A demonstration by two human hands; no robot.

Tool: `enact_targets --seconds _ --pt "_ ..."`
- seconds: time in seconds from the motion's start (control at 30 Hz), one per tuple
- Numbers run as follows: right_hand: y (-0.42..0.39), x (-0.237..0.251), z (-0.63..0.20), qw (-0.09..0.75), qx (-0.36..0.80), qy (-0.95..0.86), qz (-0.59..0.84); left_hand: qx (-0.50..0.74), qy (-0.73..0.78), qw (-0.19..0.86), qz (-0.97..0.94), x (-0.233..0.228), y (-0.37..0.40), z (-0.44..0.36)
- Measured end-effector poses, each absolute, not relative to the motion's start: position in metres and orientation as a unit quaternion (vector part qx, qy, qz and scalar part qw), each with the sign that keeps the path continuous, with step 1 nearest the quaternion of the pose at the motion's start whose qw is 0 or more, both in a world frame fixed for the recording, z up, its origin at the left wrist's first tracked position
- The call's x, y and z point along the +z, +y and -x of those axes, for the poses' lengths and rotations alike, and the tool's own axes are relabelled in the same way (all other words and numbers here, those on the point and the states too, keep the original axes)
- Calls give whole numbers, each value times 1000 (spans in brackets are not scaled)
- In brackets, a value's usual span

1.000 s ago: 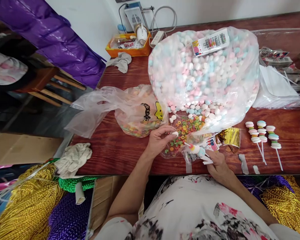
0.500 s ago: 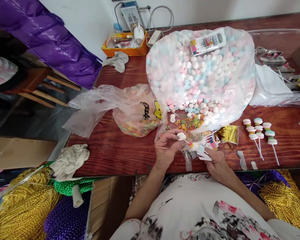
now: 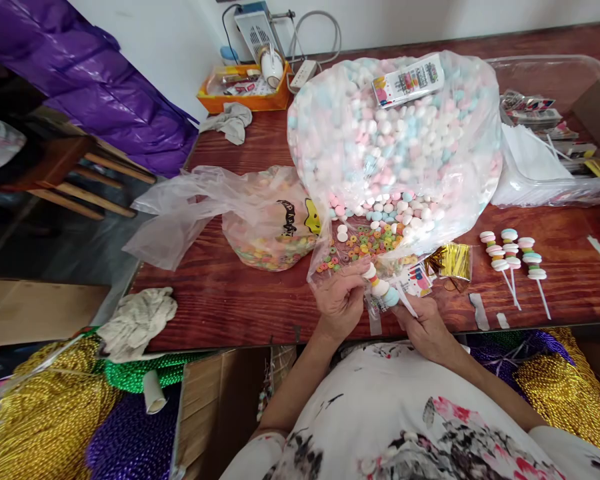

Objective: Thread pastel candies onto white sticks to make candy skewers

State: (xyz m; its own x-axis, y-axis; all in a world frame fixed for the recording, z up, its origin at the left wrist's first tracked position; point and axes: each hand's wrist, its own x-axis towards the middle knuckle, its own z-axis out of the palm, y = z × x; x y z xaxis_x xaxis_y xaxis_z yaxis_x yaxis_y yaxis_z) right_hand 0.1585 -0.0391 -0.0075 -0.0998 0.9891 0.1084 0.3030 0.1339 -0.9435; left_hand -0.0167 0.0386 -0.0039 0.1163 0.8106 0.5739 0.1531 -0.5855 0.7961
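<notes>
The two hands meet at the near edge of the table, just in front of the spilled candy; the left hand pinches a white candy disc at the top of the candy skewer, and the right hand grips the white stick lower down, fingers closed round it; the skewer carries several discs, white and blue among them, with small rings between. To my eye the piece goes on best if the stick is held steady and the disc is pushed straight along it, not twisted, so it does not crack; three finished skewers lie well apart to the right. On the bag of cereal rings sits a yellow smiley and black lettering too crumpled to read; the printed packet atop the big marshmallow-coloured bag has writing too small to make out.
</notes>
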Motion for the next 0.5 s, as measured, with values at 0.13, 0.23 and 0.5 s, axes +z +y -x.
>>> enact_targets --seconds 0.13,0.23,0.5 --pt "-41 -20 -137 465 464 -563 501 553 356 289 -695 -5 37 12" --pt "-41 -29 -129 495 489 -511 504 562 361 301 -681 -8 37 7" --pt "-35 -23 -150 494 410 -541 543 589 333 495 -546 6 37 5"
